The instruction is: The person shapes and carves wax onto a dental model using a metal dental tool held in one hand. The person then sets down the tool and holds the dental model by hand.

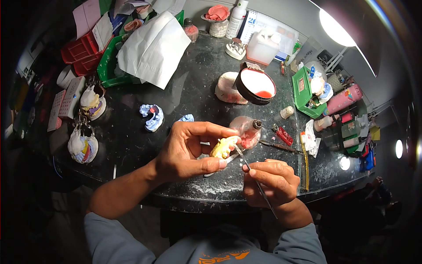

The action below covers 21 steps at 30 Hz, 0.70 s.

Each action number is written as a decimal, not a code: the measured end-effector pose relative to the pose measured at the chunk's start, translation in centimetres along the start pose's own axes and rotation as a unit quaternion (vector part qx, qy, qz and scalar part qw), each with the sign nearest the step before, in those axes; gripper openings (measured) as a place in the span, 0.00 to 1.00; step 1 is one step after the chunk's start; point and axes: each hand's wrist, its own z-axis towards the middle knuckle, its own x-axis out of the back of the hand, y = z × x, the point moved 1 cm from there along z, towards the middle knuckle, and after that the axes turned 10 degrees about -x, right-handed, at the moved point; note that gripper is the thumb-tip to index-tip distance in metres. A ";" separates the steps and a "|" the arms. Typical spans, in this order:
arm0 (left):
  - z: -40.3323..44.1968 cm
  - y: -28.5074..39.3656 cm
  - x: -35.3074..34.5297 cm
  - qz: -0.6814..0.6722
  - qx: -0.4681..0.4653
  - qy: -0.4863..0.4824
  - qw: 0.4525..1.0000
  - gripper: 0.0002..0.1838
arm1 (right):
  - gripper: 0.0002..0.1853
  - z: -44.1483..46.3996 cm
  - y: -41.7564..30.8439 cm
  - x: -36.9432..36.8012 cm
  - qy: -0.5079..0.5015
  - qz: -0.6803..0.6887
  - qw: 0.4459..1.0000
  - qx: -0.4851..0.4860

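Observation:
My left hand (184,149) is closed around a yellow dental cast (223,148), gripping it between thumb and fingers. In my right hand (274,181) is a thin metal dental carver (267,201), pinched like a pen. Its upper end reaches the right edge of the cast; whether it touches is unclear. Just behind the cast stands a glass burner (247,140) with a metal neck and pinkish contents. A small blue piece (187,118) shows beyond my left hand, partly hidden by it. A pale flat strip lies under the cast, mostly covered.
A dark-rimmed round pot (256,100) with red inside stands beyond the burner. To the left are a blue-white cast (154,121) and articulated casts (83,143). A red block (284,135), a knife (281,146) and a yellow stick (304,163) lie right. Green bins (301,90) stand farther out.

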 end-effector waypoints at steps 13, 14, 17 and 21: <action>0.2 -0.2 -0.4 0.106 -0.045 0.037 0.993 0.32 | 0.09 0.4 1.8 0.9 0.096 0.045 0.986 -0.128; 0.3 -0.3 -0.4 0.104 -0.048 0.042 0.993 0.32 | 0.11 0.3 1.5 0.7 0.100 0.059 0.983 -0.140; 0.3 -0.4 -0.5 0.119 -0.056 0.048 0.990 0.32 | 0.13 0.7 1.3 0.8 0.056 0.041 0.995 -0.071; 0.2 -0.5 -0.6 0.136 -0.060 0.058 0.987 0.32 | 0.15 1.1 0.4 0.3 0.030 0.019 0.997 -0.068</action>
